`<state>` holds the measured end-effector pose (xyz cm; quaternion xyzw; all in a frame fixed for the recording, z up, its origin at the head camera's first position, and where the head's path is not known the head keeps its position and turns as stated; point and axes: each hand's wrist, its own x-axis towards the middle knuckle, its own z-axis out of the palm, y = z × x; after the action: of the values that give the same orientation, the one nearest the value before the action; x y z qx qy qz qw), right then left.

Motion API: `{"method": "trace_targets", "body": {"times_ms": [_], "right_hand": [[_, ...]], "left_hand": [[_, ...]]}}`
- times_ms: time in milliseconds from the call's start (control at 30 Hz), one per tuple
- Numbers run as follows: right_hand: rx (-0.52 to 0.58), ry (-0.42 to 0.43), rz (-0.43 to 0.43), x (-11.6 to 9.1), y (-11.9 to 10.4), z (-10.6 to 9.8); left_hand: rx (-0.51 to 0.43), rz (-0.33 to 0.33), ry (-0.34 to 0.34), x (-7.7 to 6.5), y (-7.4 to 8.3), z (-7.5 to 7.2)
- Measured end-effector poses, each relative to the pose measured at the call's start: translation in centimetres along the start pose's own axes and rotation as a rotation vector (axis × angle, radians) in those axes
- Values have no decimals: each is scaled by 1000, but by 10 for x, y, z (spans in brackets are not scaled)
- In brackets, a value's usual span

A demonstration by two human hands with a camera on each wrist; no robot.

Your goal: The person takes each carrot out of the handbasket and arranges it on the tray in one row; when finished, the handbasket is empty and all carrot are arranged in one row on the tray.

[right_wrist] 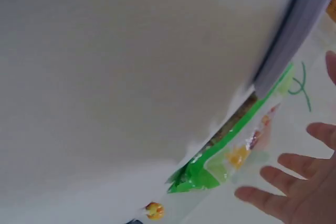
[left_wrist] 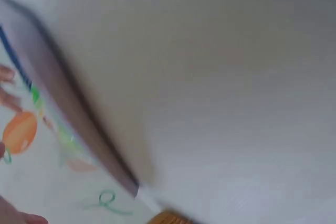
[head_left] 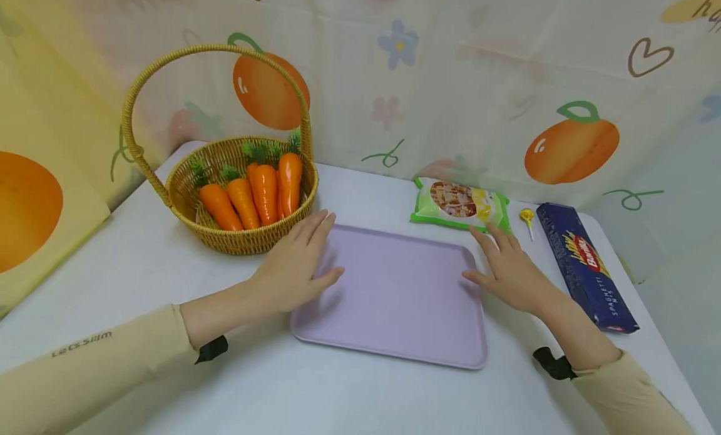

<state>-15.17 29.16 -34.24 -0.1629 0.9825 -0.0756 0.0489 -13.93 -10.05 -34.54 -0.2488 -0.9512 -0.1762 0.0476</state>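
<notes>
A pale purple tray (head_left: 394, 297) lies flat on the white table between both hands. My left hand (head_left: 298, 263) hovers over the tray's left edge, fingers extended and holding nothing. Over the right edge is my right hand (head_left: 509, 269), its fingers spread and nothing in its grasp; the right wrist view shows those straight fingers (right_wrist: 299, 166) too. Left of the tray stands a wicker basket (head_left: 248, 241) with a tall handle, filled with several orange carrots (head_left: 265, 191) with green tops. The left fingertips overlap the basket's front side in the head view.
Behind the tray's right side lies a green-and-white food packet (head_left: 456, 200). Beside it are a yellow lollipop (head_left: 526, 216) and a dark blue spaghetti box (head_left: 586, 266) near the table's right edge. A patterned curtain (head_left: 422, 78) hangs behind the table.
</notes>
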Motion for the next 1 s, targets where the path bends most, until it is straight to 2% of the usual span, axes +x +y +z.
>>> {"method": "trace_targets", "body": {"times_ms": [167,267,367,467,600,733,867,1000], "right_hand": [[157,7,-27,5,2,-3],[188,0,-13,9,5,-6],[198,-18,5,12,10,-8],[210,-41,11,15,15,-9],[250,-70,-4,17,21,-7],[297,-93,-18,18,25,-6],[340,-117,-27,20,26,-4],[365,-132,-46,22,27,-3]], "left_hand": [[-193,-72,75,22,-9,-28],[-309,-133,104,36,-19,-48],[-399,-230,122,47,-31,-67],[-479,-344,114,54,-44,-82],[-616,-487,67,64,-62,-96],[-775,-573,38,75,-77,-105],[-811,-597,-17,83,-84,-112],[-765,-612,-81,93,-84,-116]]}}
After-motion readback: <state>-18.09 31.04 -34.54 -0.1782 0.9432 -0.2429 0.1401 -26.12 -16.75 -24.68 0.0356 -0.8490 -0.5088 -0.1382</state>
